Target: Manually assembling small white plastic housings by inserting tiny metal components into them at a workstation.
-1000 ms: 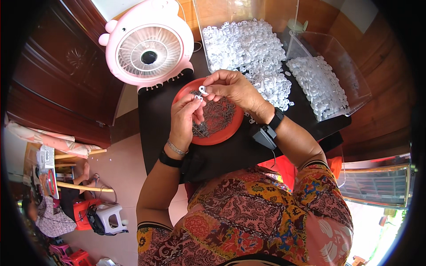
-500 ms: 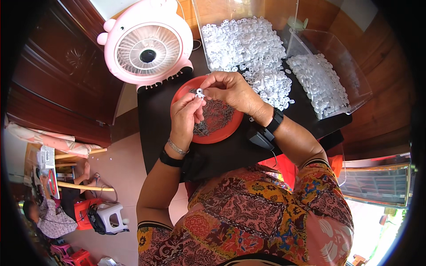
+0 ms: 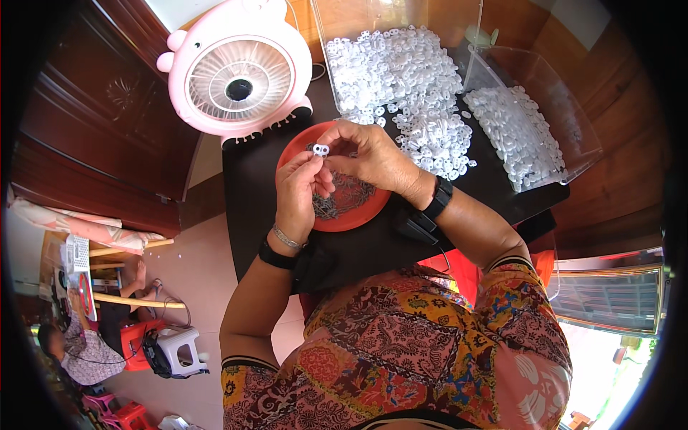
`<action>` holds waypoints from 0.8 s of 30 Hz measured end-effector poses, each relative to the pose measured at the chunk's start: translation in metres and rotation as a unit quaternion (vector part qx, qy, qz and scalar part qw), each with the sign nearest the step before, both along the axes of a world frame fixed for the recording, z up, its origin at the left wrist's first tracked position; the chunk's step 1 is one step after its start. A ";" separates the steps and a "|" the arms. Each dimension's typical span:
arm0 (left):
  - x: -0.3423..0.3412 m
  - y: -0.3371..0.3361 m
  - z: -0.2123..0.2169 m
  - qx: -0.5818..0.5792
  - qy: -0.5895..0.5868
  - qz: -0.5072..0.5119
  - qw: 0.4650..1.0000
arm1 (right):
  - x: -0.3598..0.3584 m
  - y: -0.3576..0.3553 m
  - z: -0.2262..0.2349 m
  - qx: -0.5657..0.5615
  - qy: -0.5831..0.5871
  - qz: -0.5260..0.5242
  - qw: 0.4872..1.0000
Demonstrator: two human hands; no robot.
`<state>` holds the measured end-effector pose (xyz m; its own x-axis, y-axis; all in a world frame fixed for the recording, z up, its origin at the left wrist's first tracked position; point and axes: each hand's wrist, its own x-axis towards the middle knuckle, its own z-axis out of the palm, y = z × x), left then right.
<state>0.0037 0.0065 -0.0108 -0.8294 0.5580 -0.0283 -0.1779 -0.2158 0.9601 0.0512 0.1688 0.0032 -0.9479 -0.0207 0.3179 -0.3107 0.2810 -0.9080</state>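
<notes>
A small white plastic piece with two dark-looking holes (image 3: 320, 150) is pinched in the fingertips of my left hand (image 3: 295, 190). My right hand (image 3: 376, 158) closes on the same piece from the other side, its thumb and forefinger at the edge; whether it also has a screw between them is too small to tell. Both hands are above a round red plate (image 3: 370, 213). Thin grey metal screws or pins (image 3: 331, 206) lie loose in the plate, partly hidden by my hands.
Beyond the plate, loose white pieces (image 3: 433, 140) spill from a clear bin (image 3: 469, 21). A second clear bin (image 3: 584, 143) holds more on the right. A pink fan (image 3: 179, 93) stands at the far left of the black table (image 3: 344, 261). Another person (image 3: 89, 355) sits lower left.
The white piece has turned so that its two holes face up, and it has shifted slightly left. My right fingers have spread around it and changed their hold.
</notes>
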 end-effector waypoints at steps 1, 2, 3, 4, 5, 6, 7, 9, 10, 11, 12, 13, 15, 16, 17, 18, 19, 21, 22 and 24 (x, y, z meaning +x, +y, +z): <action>0.000 0.001 0.001 0.004 -0.014 -0.001 1.000 | 0.000 0.001 0.000 0.029 0.007 -0.009 1.000; 0.000 0.001 0.001 0.007 -0.028 -0.003 1.000 | 0.000 0.001 0.000 0.029 0.007 -0.010 1.000; 0.000 0.000 0.001 0.007 -0.028 -0.002 1.000 | 0.000 0.001 0.000 0.041 0.021 -0.008 0.999; -0.002 0.000 0.000 0.008 -0.027 -0.011 1.000 | 0.000 0.001 0.000 0.053 0.035 -0.005 0.998; -0.002 -0.001 -0.001 0.009 -0.026 -0.019 0.999 | 0.000 0.001 0.001 0.053 0.034 -0.004 0.998; -0.002 -0.001 -0.001 0.009 -0.027 -0.020 0.999 | 0.001 0.001 0.003 0.078 0.048 -0.011 0.996; -0.002 0.000 -0.002 0.001 -0.021 -0.016 1.000 | 0.002 0.001 0.005 0.104 0.061 -0.017 0.993; -0.002 0.001 -0.004 -0.008 -0.016 -0.013 1.000 | 0.004 0.000 0.007 0.111 0.056 -0.023 0.992; -0.001 0.001 -0.005 -0.006 -0.016 -0.006 1.000 | 0.004 -0.001 0.007 0.117 0.051 -0.028 0.991; -0.001 0.001 -0.006 -0.004 -0.017 0.001 1.000 | 0.004 -0.002 0.006 0.117 0.051 -0.028 0.991; 0.000 0.002 -0.006 -0.004 -0.017 0.001 1.000 | 0.005 -0.004 0.004 0.137 0.079 -0.045 0.986; 0.001 0.003 -0.006 -0.007 -0.016 -0.006 1.000 | 0.004 -0.006 0.002 0.156 0.106 -0.062 0.980; 0.001 0.003 -0.006 -0.011 -0.015 -0.012 1.000 | 0.002 -0.007 -0.003 0.183 0.132 -0.074 0.972; 0.000 0.003 -0.007 -0.009 -0.015 -0.017 1.000 | 0.002 -0.007 -0.005 0.209 0.157 -0.086 0.961; -0.001 0.002 -0.007 -0.007 -0.015 -0.022 1.000 | 0.002 -0.007 -0.005 0.208 0.157 -0.086 0.962; -0.001 0.003 -0.007 -0.007 -0.015 -0.022 1.000 | 0.003 -0.007 -0.003 0.205 0.146 -0.081 0.964; 0.000 0.003 -0.005 0.010 -0.021 -0.023 0.999 | 0.003 -0.007 -0.002 0.202 0.134 -0.076 0.967; -0.001 0.002 -0.004 0.027 -0.026 -0.025 0.999 | 0.004 -0.007 -0.002 0.205 0.140 -0.071 0.966; -0.001 0.002 -0.004 0.028 -0.024 -0.029 0.999 | 0.005 -0.007 -0.002 0.209 0.145 -0.066 0.965; -0.002 0.002 -0.003 0.029 -0.022 -0.031 0.999 | 0.006 -0.008 0.001 0.199 0.132 -0.060 0.969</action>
